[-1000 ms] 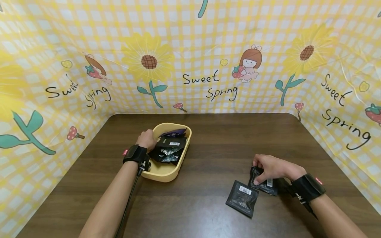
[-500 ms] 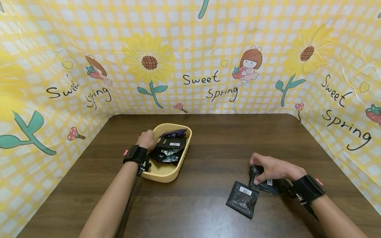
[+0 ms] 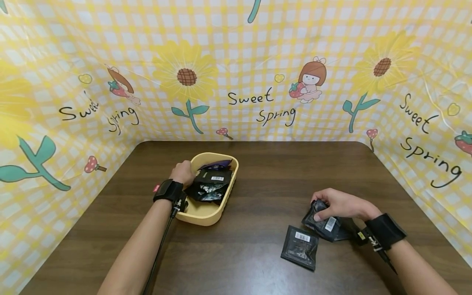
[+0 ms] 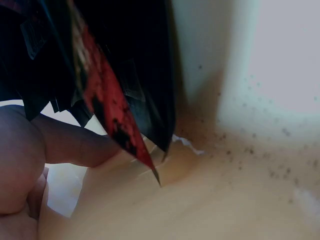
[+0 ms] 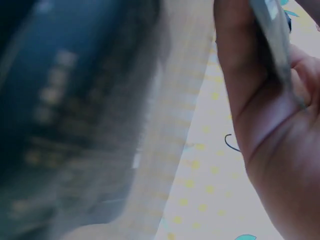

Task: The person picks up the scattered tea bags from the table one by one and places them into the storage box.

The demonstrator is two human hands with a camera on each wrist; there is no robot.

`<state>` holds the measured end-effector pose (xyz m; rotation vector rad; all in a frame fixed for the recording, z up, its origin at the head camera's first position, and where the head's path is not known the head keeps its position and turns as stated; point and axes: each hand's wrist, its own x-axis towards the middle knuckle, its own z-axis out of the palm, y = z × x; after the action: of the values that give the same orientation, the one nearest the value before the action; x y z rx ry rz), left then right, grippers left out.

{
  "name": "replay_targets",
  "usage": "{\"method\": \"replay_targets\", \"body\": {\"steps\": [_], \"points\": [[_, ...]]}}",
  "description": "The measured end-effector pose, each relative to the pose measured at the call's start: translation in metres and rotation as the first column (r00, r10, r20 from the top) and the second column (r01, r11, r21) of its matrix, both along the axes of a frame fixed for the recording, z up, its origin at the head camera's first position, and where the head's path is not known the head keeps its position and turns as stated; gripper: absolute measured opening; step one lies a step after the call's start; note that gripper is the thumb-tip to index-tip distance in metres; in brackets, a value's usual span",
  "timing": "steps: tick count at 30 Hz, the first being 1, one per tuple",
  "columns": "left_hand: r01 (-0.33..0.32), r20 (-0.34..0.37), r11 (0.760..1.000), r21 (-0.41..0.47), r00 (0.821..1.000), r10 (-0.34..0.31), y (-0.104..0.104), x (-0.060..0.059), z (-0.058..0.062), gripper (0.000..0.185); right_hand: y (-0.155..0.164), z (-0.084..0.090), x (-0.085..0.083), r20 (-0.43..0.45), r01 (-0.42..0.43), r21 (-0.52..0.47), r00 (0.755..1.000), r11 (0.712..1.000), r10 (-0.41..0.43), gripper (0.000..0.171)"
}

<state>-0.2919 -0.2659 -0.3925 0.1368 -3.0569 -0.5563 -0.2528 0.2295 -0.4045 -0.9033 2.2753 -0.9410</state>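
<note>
Black sachet (image 3: 324, 223), light, crinkly and probably slick, sits clamped in my right hand (image 3: 341, 205) by its edge, while my left hand (image 3: 182, 173) curls on the tray rim (image 3: 206, 216).

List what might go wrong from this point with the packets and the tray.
The right hand pinches one black packet near its edge, so it may slip. Another packet lies close beside it and could get knocked. The left hand grips the tray rim, which might tip the heaped packets.

bare forearms, 2 black wrist straps (image 3: 168, 191)
</note>
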Motion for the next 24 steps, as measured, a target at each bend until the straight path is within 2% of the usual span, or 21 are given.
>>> {"method": "replay_targets", "body": {"steps": [3, 7, 11, 16, 20, 24], "points": [[-0.007, -0.006, 1.0, 0.002, 1.0, 0.007, 0.0, 0.0, 0.002, 0.018, -0.005, 0.009, -0.006, -0.027, 0.022, 0.007, 0.999, 1.0, -0.022, 0.027], [-0.013, -0.015, 1.0, 0.001, 1.0, 0.013, 0.001, 0.0, 0.003, 0.018, -0.02, 0.029, -0.019, -0.052, 0.048, 0.015, 0.998, 0.999, -0.047, 0.029], [-0.011, -0.022, 1.0, -0.004, 1.0, 0.01, 0.001, 0.001, 0.001, 0.019, -0.049, 0.044, -0.034, -0.085, 0.027, -0.02, 0.996, 0.999, -0.029, 0.031], [-0.011, -0.01, 1.0, 0.001, 1.0, 0.011, 0.002, 0.003, -0.002, 0.016, -0.097, 0.047, -0.053, -0.078, 0.032, -0.106, 0.996, 0.994, -0.04, 0.03], [-0.022, -0.003, 1.0, 0.009, 1.0, 0.023, 0.002, 0.005, -0.002, 0.013, -0.143, 0.048, -0.062, -0.073, 0.097, -0.176, 0.991, 0.98, -0.111, 0.029], [-0.022, -0.009, 1.0, 0.008, 1.0, 0.022, 0.004, 0.004, 0.0, 0.012, -0.187, 0.05, -0.064, -0.04, 0.165, -0.261, 0.983, 0.951, -0.181, 0.032]]}}
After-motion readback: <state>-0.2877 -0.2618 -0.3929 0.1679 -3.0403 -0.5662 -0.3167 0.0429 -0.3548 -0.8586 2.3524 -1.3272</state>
